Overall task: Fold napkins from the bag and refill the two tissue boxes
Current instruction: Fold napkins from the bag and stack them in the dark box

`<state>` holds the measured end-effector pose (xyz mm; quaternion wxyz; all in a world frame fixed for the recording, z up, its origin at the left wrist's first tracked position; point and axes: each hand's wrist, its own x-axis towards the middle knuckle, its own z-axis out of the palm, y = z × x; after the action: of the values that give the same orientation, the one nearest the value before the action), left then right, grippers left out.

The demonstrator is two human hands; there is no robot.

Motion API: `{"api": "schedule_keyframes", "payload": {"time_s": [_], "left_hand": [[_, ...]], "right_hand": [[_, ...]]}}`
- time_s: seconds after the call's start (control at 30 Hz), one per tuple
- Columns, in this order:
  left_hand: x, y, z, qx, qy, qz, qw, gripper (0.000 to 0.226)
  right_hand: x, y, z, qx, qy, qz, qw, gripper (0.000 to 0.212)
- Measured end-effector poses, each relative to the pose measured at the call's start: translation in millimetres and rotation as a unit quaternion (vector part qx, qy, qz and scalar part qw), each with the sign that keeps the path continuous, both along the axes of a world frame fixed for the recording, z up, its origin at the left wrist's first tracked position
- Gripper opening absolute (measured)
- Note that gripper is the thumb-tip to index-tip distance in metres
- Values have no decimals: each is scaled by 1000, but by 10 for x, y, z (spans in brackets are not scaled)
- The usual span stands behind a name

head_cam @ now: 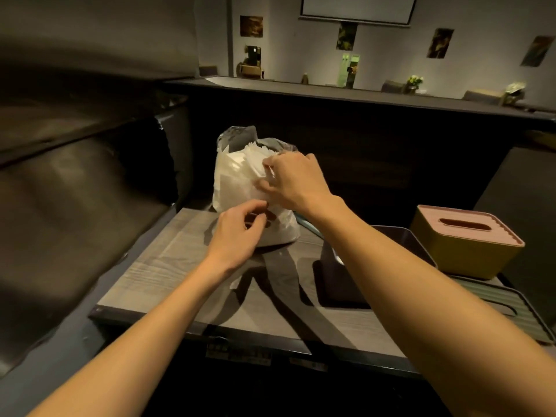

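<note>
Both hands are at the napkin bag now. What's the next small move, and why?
Probably lift a few napkins out with the right hand, whose fingers already pinch at them near the bag mouth, while the left hand steadies the bag lower down.

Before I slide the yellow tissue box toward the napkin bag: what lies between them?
In the head view, the right forearm crosses that stretch, above a dark open box standing between the bag and the yellow tissue box.
</note>
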<state>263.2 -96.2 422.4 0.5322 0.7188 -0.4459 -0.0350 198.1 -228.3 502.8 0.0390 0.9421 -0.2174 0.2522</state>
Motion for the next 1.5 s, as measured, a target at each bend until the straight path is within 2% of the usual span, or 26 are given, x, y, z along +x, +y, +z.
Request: {"api": "schedule_keyframes", "payload": {"time_s": [0.1, 0.27, 0.57, 0.7, 0.9, 1.0, 1.07, 1.13, 1.27, 1.37, 1.4, 1.5], "left_hand": [[37, 34, -51, -14, 15, -1, 1000, 27], [-14, 67, -124, -10, 33, -20, 999, 25], [-65, 127, -217, -13, 72, -26, 997, 23], [-78, 148, -267, -7, 84, -31, 996, 25], [-101, 173, -372, 10, 87, -24, 996, 28], [-112, 172, -445, 16, 100, -30, 994, 25], [-124, 167, -493, 18, 119, -46, 992, 21], [-145, 170, -519, 25, 135, -57, 989, 18], [-161, 175, -575, 41, 137, -58, 988, 18], [-168, 175, -577, 42, 149, -60, 986, 17], [-171, 174, -576, 45, 151, -63, 985, 18], [-162, 178, -593, 52, 151, -71, 985, 18]], "right_hand": [[-11, -37, -47, -14, -54, -12, 998, 25], [-13, -18, -89, -61, -54, -29, 996, 34], [2, -56, -92, -38, -94, -41, 994, 40], [4, -85, -55, -18, -129, -34, 991, 36], [-28, -55, 82, -75, -179, -50, 980, 31], [-9, -42, 34, -66, -99, 9, 993, 24], [16, -15, -23, -29, -45, 44, 998, 34], [34, -6, -26, 4, -53, 59, 997, 35], [64, -43, 37, 11, -70, 30, 997, 32], [85, 0, 19, 1, -19, 27, 999, 44], [93, 2, 7, -1, -14, 20, 1000, 41], [94, -54, -4, 11, -46, 3, 999, 38]]}}
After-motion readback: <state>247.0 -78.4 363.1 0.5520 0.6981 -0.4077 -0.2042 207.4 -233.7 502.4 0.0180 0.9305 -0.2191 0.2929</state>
